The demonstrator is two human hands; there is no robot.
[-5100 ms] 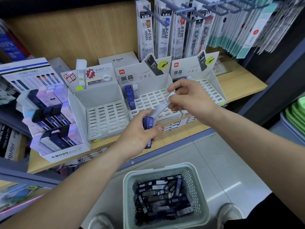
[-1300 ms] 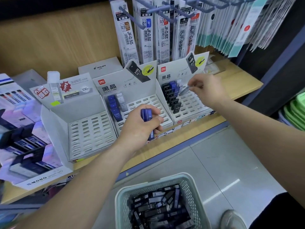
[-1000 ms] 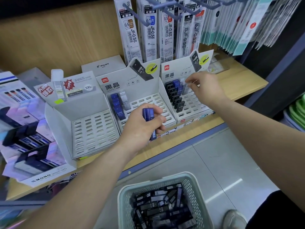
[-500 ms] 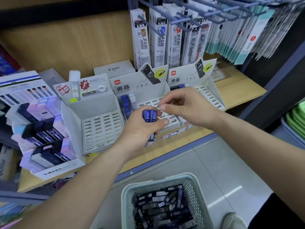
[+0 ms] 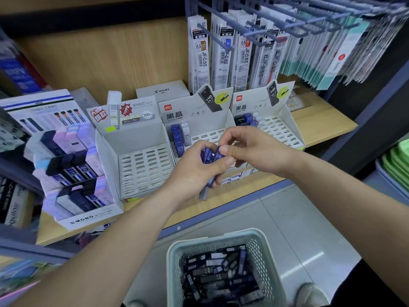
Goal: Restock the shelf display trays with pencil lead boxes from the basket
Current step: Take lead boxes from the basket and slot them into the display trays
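Note:
My left hand (image 5: 197, 169) grips a small bundle of blue pencil lead boxes (image 5: 208, 155) in front of the shelf. My right hand (image 5: 254, 149) pinches the top of one box in that bundle with thumb and forefinger. Behind the hands stands the middle display tray (image 5: 205, 135), with a short row of blue boxes (image 5: 177, 138) at its left side. The right display tray (image 5: 278, 129) holds a few boxes at its back left corner. The left display tray (image 5: 143, 169) has bare slots. On the floor below sits a pale green basket (image 5: 177, 251) full of lead boxes (image 5: 219, 275).
A MONO lead display (image 5: 73, 173) stands at the shelf's left. Refill packs (image 5: 223, 56) hang on hooks above the trays. A white PILOT box (image 5: 162, 90) sits behind them. The wooden shelf edge (image 5: 321, 138) runs to the right; my shoe (image 5: 309, 293) is beside the basket.
My right hand left the right tray, where it had set a box, and came back to the bundle in my left hand. It now pinches one box there.

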